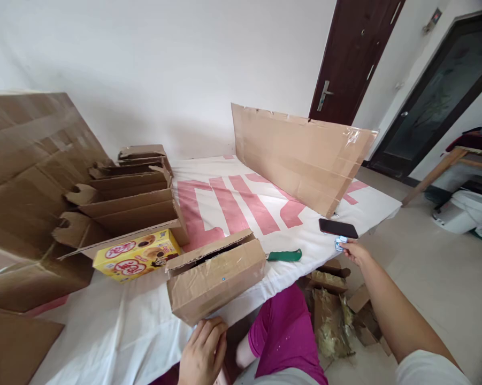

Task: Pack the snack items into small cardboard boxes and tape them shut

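Head view: right hand [353, 251] pinches a half-hidden blue-white item [338, 244] at the near edge of the table [116, 321]; left hand [204, 346] curls there, its grip impossible to tell; cloth [198, 170] stretches beyond.

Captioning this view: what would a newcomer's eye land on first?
Probably the bright yellow box with red print, on the white cloth left of the narrow cardboard box. Next, the big cardboard sheet standing on edge on the cloth's right half. Then the right hand, holding a small blue-and-white item by the dark phone.
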`<state>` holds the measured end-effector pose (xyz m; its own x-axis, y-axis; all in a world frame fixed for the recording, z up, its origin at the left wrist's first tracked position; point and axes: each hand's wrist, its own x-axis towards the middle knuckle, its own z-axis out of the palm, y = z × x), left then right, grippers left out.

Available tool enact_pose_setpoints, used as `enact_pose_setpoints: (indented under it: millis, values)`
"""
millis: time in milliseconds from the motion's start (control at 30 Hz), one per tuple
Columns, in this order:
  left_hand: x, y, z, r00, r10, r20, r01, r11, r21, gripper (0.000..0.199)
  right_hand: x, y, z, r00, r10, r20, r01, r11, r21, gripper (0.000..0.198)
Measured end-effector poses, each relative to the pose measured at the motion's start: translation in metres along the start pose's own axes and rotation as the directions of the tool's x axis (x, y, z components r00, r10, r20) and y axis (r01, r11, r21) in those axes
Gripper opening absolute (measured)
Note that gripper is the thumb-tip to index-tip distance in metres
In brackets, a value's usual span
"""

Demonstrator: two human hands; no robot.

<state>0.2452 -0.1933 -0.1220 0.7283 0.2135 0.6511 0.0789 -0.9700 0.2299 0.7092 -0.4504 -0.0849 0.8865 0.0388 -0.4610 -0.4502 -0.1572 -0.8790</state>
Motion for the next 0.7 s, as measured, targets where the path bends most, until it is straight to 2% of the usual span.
enact_pose_setpoints:
  millis: [400,700]
  values:
    - [-0.002,-0.001,0.002,1.0,0.016,0.006,-0.017,0.999,0.034,0.018,-0.005,0.004,0.0,0.999,0.009,0.031,-0.008,0.999,-0.033,0.034]
    - [-0.004,-0.001,0.003,1.0,-0.014,-0.018,0.014,1.0,-0.02,0.017,-0.025,-0.014,0.005,0.992,-0.096,0.078,0.094,0.995,0.026,0.029]
